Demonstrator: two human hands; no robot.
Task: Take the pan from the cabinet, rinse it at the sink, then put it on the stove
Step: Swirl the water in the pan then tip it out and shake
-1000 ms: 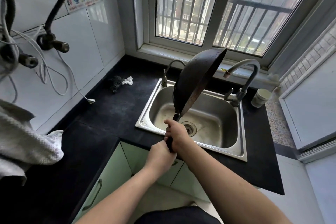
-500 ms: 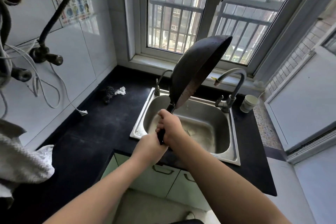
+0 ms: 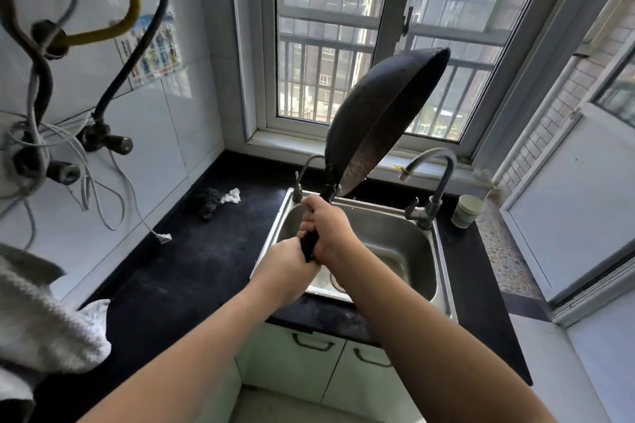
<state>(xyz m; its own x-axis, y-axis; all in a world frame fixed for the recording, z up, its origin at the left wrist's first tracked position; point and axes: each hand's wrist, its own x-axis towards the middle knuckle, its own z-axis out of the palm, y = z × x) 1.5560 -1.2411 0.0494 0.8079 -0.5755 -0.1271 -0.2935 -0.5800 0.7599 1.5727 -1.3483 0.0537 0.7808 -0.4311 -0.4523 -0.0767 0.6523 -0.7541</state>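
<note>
A black pan (image 3: 371,113) is held up on edge above the steel sink (image 3: 443,271), its bowl tilted toward the right and wet with droplets. Both hands grip its black handle: my right hand (image 3: 328,228) is higher on the handle, my left hand (image 3: 283,269) just below it at the handle's end. The grey curved faucet (image 3: 434,178) stands at the sink's back right with no water seen running. Green cabinet doors (image 3: 309,364) sit under the counter. No stove is in view.
A black counter (image 3: 178,271) surrounds the sink. A dark scrubber with a white rag (image 3: 214,201) lies at the back left, a paper cup (image 3: 465,211) at the back right. Hoses and cables (image 3: 79,134) hang on the left wall. A grey towel (image 3: 41,319) is at the near left.
The pan has risen higher above the sink with both hands still on its handle, and the view has tilted up toward the window.
</note>
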